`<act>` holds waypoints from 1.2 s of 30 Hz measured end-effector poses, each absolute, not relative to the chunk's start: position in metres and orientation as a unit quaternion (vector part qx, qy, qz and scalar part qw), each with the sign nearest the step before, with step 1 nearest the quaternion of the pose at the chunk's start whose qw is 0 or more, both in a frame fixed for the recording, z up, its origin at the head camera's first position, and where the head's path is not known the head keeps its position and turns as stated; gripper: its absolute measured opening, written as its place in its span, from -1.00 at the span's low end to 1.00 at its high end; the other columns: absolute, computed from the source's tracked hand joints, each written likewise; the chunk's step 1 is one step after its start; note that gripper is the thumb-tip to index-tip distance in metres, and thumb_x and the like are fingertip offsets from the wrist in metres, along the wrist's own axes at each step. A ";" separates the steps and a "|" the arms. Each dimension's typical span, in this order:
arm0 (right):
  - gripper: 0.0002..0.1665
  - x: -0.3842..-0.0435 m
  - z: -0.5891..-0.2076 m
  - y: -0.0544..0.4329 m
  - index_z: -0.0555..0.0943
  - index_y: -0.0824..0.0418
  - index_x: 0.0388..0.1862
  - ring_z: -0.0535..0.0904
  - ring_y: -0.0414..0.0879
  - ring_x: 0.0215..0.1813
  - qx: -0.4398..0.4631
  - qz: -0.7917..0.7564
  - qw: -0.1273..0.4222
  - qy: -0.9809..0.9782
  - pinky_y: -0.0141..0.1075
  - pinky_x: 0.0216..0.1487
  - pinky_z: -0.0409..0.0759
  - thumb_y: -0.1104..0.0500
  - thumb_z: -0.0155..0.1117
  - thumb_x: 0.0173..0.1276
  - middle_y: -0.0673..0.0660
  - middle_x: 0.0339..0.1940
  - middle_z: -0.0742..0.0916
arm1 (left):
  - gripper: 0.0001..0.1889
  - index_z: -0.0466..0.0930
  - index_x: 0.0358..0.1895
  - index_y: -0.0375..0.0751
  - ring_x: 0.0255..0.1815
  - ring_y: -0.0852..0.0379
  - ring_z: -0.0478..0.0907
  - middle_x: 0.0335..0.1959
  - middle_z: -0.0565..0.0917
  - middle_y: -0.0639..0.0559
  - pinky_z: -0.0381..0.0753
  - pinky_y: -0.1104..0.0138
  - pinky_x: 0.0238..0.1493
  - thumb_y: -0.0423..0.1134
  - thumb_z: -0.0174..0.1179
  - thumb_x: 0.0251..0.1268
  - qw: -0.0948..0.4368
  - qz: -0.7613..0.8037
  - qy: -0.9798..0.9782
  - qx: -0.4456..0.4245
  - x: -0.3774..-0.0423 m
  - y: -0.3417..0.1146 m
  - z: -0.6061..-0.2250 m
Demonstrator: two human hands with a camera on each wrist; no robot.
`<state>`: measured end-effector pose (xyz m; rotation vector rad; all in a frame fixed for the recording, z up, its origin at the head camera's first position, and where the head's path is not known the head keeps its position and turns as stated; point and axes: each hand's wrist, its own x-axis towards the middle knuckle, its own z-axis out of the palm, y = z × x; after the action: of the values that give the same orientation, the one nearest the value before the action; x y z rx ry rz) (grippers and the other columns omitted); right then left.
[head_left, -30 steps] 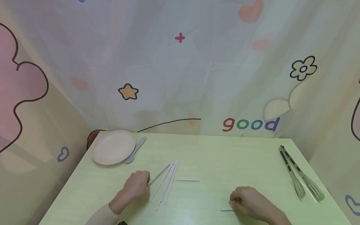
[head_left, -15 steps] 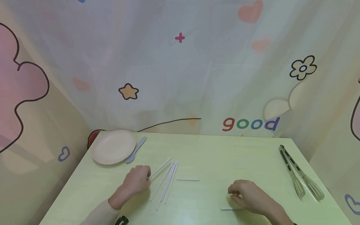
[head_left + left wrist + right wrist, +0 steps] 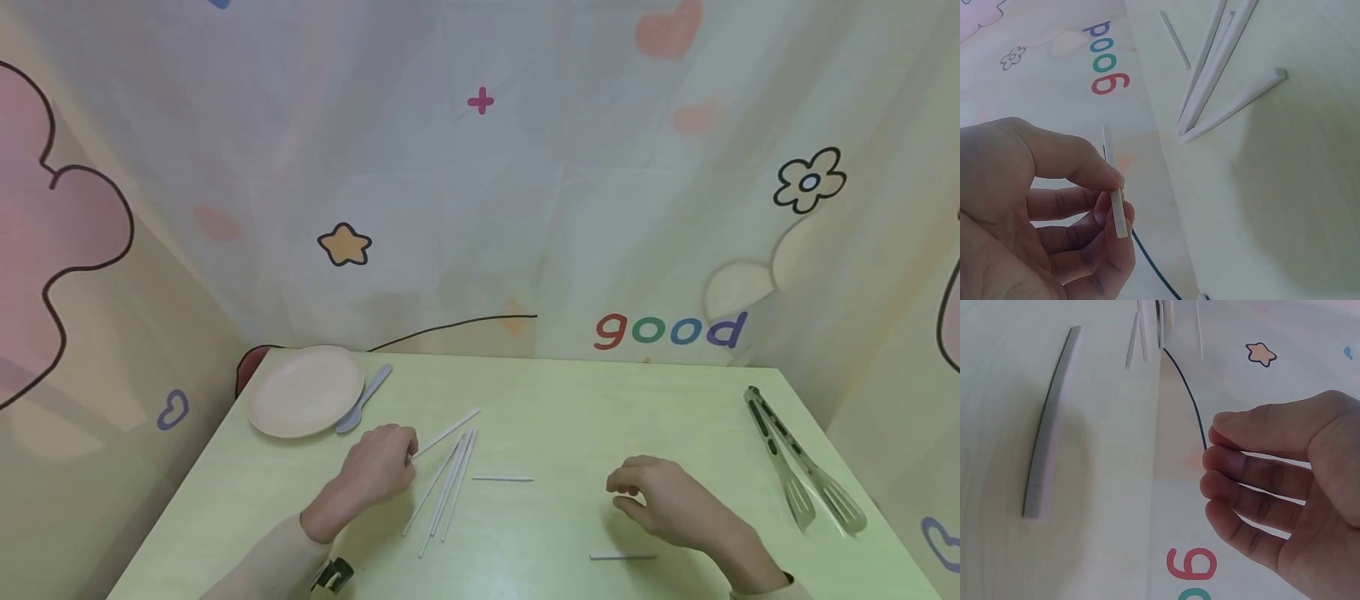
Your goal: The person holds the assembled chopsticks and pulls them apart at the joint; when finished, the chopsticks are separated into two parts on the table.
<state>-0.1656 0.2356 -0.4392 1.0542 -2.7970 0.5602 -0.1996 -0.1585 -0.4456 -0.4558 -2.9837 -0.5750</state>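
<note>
My left hand (image 3: 378, 462) pinches a thin white stick (image 3: 450, 432) between thumb and fingertips. In the left wrist view, one end of that stick juts out below the thumb. Several long white sticks (image 3: 459, 485) lie fanned out on the table, just right of this hand. Beyond them a short white stick (image 3: 502, 478) lies crosswise. My right hand (image 3: 663, 496) hovers above the table with relaxed, bent fingers and holds nothing. Below it lies another short white stick (image 3: 622, 557), large in the right wrist view, where it looks slightly bent.
A pale round plate (image 3: 306, 392) stands at the table's back left, with a light purple spoon (image 3: 363, 400) beside it. Metal tongs (image 3: 802, 462) lie along the right side. A printed curtain (image 3: 480, 208) hangs behind the table (image 3: 570, 417).
My right hand has let go of the short stick, leaving it on the table, and risen away. My left hand has moved forward and right with its stick, away from the fanned sticks.
</note>
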 end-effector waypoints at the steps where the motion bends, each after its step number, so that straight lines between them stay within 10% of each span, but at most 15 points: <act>1: -0.89 -0.166 -0.439 0.236 0.69 0.07 -0.32 0.50 -0.37 -0.32 0.347 0.182 0.054 -0.918 -0.40 -0.32 0.55 0.26 0.40 0.18 -0.23 -0.38 0.64 | -0.78 0.60 -0.46 -0.20 -0.50 0.14 0.44 -0.49 0.57 0.05 0.40 0.31 -0.59 -0.56 0.05 -0.12 0.035 -0.186 -0.970 -0.150 -0.200 -0.158 -0.444; 36: -0.74 -0.186 -0.408 0.214 0.69 0.07 -0.18 0.59 -0.22 -0.21 0.334 0.185 0.171 -0.908 -0.32 -0.23 0.61 0.25 0.46 0.13 -0.07 -0.20 0.70 | -0.81 0.71 -0.33 -0.21 -0.44 0.19 0.47 -0.46 0.61 0.07 0.48 0.33 -0.47 -0.50 0.15 0.06 0.081 -0.202 -0.945 -0.244 -0.215 -0.127 -0.408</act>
<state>-0.1861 0.2137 -0.4077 0.9499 -2.5792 0.5262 -0.2145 -0.1274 -0.4084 -0.7294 -2.8243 -0.6024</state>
